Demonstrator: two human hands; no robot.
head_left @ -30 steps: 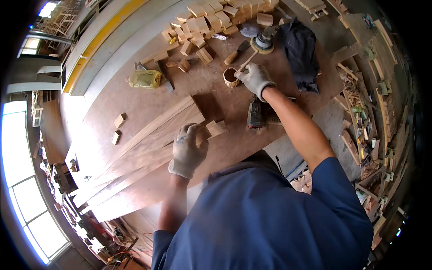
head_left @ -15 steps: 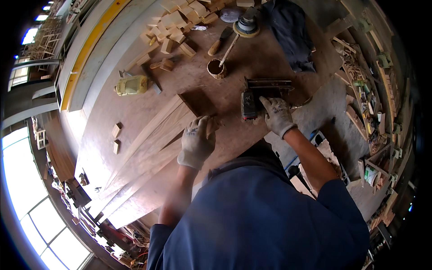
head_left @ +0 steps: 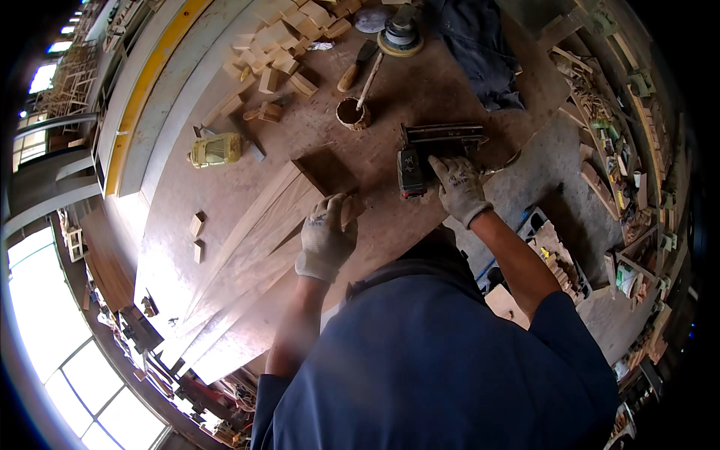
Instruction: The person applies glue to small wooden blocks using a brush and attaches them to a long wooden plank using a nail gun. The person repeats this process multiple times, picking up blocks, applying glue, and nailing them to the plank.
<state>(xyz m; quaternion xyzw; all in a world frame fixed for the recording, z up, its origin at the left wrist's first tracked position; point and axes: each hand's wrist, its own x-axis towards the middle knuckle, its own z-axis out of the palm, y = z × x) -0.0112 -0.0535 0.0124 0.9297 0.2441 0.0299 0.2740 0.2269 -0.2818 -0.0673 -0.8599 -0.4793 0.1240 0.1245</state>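
My left hand (head_left: 328,236), in a pale work glove, is closed at the near end of the long wooden boards (head_left: 259,217). A small brown patch shows by its fingertips; I cannot tell whether it is a held piece of wood. A dark brown square panel (head_left: 326,171) adjoins the boards' far end. My right hand (head_left: 460,187), gloved too, curls its fingers round the handle of a black nail gun (head_left: 411,172), which lies on its side on the table. The glove covers part of the handle.
Beyond the boards are a yellowish plastic bottle (head_left: 216,150), a glue pot (head_left: 351,116) with a stick, a chisel (head_left: 356,67) and a round sander (head_left: 401,36). Wood blocks (head_left: 274,45) heap at the back. Dark cloth (head_left: 476,56) hangs near the table's right edge.
The whole view has shifted slightly, with table items appearing a little further left and up. Both hands keep nearly the same places, the right still on the nail gun.
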